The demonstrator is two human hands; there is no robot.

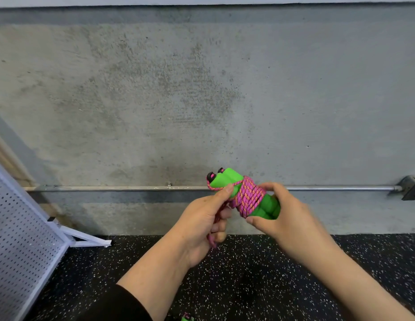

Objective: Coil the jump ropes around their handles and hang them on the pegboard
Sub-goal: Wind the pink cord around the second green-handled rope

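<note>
Green object (pixel 187 317), bottom edge, partly cut off on black speckled floor (pixel 248 286). Left hand (pixel 202 224): fingers curled round loose pink rope end (pixel 212 242), thumb on handle. Right hand (pixel 283 218): fingers and thumb gripping the lower end of paired green handles (pixel 227 179), pink-orange rope coil (pixel 248 196) wound around them. White pegboard (pixel 19 223) at left, leaning, floor-standing. Conduit pipe (pixel 109 188) along concrete wall (pixel 202 89). No legible writing.

Your left hand (pixel 202 224) and right hand (pixel 287 222) are bare, with no gloves, rings or watch. Your forearms are uncovered too. A black sleeve (pixel 123 306) shows just below your left forearm, near the frame's bottom edge.
</note>
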